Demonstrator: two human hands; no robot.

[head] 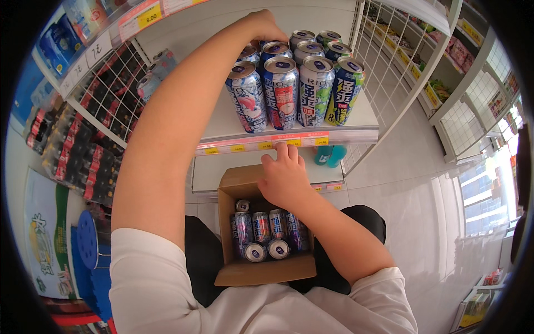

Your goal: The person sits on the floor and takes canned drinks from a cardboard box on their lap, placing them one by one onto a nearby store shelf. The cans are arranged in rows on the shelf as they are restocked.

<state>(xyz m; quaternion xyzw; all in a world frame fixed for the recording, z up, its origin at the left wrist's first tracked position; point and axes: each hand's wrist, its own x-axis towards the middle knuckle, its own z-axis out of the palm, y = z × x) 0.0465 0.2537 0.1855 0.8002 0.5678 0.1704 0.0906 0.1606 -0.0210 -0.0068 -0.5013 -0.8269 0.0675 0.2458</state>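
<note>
At the back of the white shelf (352, 110), my left hand (267, 28) bends down over the cans in the second row from the left. Its fingertips are partly hidden, so its grip is unclear. Several RIO drink cans (281, 98) stand upright in rows there, with different fruit designs at the front. My right hand (285, 175) holds nothing, its fingers bent and slightly apart against the price-label strip (238, 147). Below it an open cardboard box (267, 273) sits between my legs. Inside are several more cans (261, 227), some lying and some end up.
White wire-grid panels (386, 62) flank the shelf. Pink-and-white cans (148, 85) stand farther left, near shrink-wrapped dark bottles (79, 154). Teal bottles (329, 155) are on the lower shelf. A blue stool (86, 240) is at my left. Tiled floor (417, 196) extends right.
</note>
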